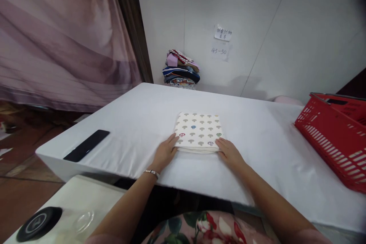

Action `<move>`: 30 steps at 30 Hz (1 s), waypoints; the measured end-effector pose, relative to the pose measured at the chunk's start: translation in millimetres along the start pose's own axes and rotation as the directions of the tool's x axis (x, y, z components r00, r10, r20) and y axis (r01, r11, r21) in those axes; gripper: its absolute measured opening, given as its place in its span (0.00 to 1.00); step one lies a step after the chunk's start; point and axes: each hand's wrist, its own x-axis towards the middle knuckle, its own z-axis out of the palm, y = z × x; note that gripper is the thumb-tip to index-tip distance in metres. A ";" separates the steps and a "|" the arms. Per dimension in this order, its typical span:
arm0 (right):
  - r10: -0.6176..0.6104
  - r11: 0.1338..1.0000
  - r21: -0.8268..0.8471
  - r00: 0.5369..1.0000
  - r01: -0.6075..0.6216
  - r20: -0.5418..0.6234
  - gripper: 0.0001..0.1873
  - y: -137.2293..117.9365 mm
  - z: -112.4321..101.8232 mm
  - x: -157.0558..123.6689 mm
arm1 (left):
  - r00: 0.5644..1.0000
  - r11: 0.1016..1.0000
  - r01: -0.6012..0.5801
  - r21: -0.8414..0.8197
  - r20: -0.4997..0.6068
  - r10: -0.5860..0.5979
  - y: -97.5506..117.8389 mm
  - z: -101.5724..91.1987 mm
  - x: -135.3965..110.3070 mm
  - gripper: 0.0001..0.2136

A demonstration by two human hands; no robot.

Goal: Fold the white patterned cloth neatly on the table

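Observation:
A folded white cloth printed with rows of small mushrooms lies flat on the white-covered table in front of me. Most of its mushrooms are grey-beige, with a few coloured ones among them. At the near left corner, my left hand grips the cloth's edge, fingers along its side and thumb at the front edge. My right hand holds the near right corner in much the same way, fingertips on top. The folded layers show along the near edge between my hands. A bracelet circles my left wrist.
The white table carries a black phone-like slab at left and a red plastic basket at right. Folded fabrics are stacked beyond the far edge. A white surface with a round black object is at lower left.

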 end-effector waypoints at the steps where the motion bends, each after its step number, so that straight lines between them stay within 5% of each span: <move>1: 0.005 1.000 -0.007 1.000 -0.005 -0.002 0.23 -1.5 1.2 0.5 | 1.000 1.000 0.003 -0.006 -0.008 -0.003 -0.6 -1.1 0.8 0.20; 15: -0.024 0.999 0.041 0.997 0.027 -0.067 0.23 -19.4 16.9 -9.1 | 0.997 0.995 0.061 -0.074 -0.040 -0.064 -15.2 -2.4 -4.5 0.19; 19: 0.115 0.970 0.235 0.975 -0.068 -0.191 0.24 -24.2 15.8 -19.3 | 0.994 0.994 0.045 -0.100 -0.092 -0.054 -10.0 -5.5 -8.7 0.19; 21: 0.345 0.884 0.406 0.911 -0.234 -0.225 0.26 -27.0 13.9 -25.7 | 0.994 0.998 0.009 -0.062 -0.111 -0.016 -4.7 -7.3 -10.7 0.20; 24: 0.674 0.590 0.663 0.733 -0.461 -0.091 0.28 -27.8 9.1 -32.5 | 0.994 0.997 -0.074 0.004 -0.086 0.074 8.0 -8.4 -10.0 0.20; 26: 0.749 0.424 0.757 0.663 -0.497 0.016 0.29 -26.6 5.5 -33.6 | 0.989 0.990 -0.138 0.030 -0.048 0.140 18.6 -6.8 -5.8 0.20; 30: 0.742 0.199 0.820 0.629 -0.536 0.231 0.34 -26.9 -0.6 -28.1 | 0.969 0.968 -0.249 0.023 0.017 0.248 38.9 1.1 9.5 0.18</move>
